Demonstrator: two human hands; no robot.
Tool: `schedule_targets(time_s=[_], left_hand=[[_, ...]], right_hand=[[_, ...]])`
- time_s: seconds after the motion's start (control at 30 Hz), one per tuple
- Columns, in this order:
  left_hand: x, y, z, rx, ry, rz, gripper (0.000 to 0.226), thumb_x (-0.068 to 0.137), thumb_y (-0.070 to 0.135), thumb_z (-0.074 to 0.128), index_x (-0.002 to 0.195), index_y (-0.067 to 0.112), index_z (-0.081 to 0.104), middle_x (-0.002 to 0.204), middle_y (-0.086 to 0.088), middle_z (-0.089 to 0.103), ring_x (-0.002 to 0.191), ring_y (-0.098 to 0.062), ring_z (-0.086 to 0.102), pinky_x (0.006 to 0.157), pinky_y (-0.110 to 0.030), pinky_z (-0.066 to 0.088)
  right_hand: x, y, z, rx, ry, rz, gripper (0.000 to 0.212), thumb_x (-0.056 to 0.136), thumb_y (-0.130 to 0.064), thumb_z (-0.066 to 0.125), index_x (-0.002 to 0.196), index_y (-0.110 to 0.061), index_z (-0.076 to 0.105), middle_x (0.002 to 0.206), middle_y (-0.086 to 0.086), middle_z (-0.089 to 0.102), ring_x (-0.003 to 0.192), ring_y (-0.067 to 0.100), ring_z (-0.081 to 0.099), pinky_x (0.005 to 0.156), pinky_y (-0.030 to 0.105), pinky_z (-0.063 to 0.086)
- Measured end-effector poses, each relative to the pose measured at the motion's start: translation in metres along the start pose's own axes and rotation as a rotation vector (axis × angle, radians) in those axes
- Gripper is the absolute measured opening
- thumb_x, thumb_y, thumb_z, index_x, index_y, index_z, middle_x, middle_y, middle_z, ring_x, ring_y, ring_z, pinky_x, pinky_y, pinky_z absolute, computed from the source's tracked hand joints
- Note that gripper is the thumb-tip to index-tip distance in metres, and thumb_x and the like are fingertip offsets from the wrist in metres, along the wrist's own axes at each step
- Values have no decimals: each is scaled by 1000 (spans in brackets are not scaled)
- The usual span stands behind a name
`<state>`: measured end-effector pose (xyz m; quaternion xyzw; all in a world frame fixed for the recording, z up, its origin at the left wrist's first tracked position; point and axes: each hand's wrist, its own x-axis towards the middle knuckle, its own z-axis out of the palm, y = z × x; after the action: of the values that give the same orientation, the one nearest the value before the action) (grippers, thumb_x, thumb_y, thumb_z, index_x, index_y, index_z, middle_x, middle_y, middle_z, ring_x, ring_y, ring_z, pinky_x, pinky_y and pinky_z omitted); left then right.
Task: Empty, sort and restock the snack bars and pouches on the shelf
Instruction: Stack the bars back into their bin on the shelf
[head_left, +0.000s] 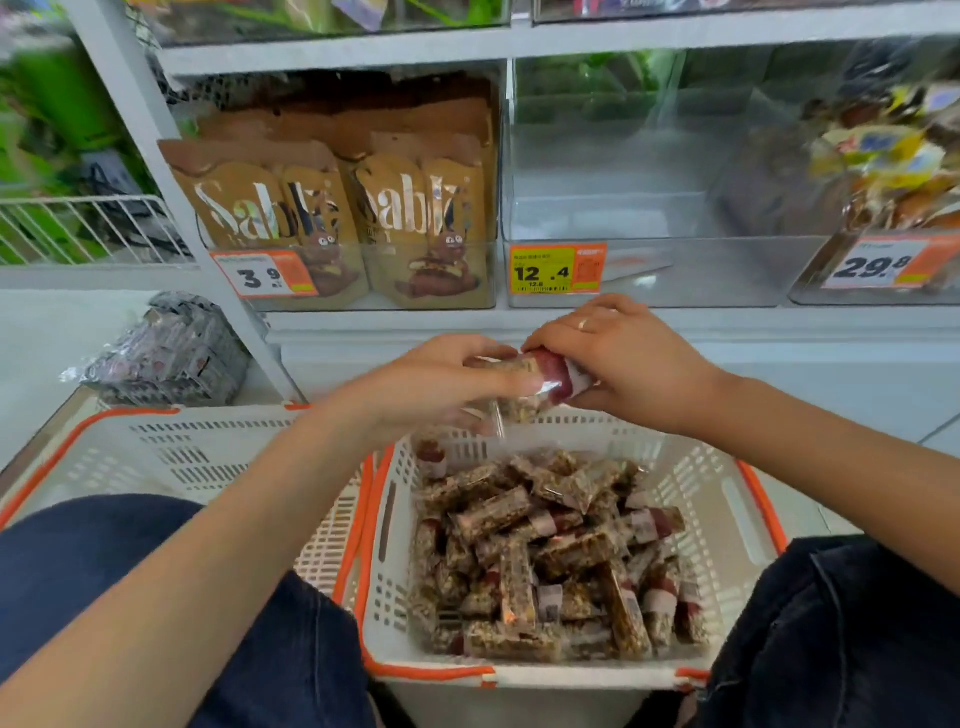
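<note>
My left hand (436, 384) and my right hand (623, 358) hold a small bundle of clear-wrapped granola bars (540, 379) with red labels, above the far rim of a white basket (727, 499). Many more such snack bars (550, 561) lie piled inside that basket. Straight ahead on the shelf stands a clear bin (613, 218) with a yellow 12.4 price tag; it holds nothing. Brown Sablé pouches (343, 218) fill the bin to its left.
A second white basket with orange rim (156, 447) sits at my left, nothing visible in it. A wrapped pack of dark packets (166, 353) lies on the floor beyond it. At right, a bin of mixed wrapped sweets (883, 156) carries a 29.8 tag. My knees flank the baskets.
</note>
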<state>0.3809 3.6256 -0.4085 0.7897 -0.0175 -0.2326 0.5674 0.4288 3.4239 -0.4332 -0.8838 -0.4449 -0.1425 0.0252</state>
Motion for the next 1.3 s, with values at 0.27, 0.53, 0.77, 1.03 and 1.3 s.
schedule_targets(time_s=[0.27,0.53,0.77,1.03,1.3], left_hand=[[60,11,-66,472,364,224,18,89,28,63,105,24,58,107,6,59,99,-9,58,74,-11,43],[105,-14,-79,1007,461,410,30,93,29,53,122,28,49,122,10,46,114,-14,44,88,-28,41],[119,-6,-86,1000,579,520,13,85,26,63,84,25,50,77,12,47,77,-15,46,66,-29,33],[128,-16,-86,1080,594,534,31,72,30,72,77,27,41,72,13,41,67,-14,42,58,-25,36],[135,-16,-79,1091,701,581,52,67,25,76,84,28,26,72,12,31,64,-13,34,57,-26,35]], right_hand=[[54,119,-65,417,-32,641,33,71,-38,80,88,-19,60,76,-5,62,64,5,54,54,13,38],[155,211,-17,228,-345,680,40,72,-34,81,103,-18,61,96,5,64,86,23,58,76,27,44],[203,251,46,236,-371,696,51,75,-25,79,119,-10,58,111,9,63,101,27,58,89,32,47],[228,265,80,182,-332,680,43,77,-22,76,114,-11,57,106,9,61,90,23,52,75,28,41],[215,269,91,135,-179,711,63,69,-30,82,120,-26,47,106,2,57,107,28,50,92,43,43]])
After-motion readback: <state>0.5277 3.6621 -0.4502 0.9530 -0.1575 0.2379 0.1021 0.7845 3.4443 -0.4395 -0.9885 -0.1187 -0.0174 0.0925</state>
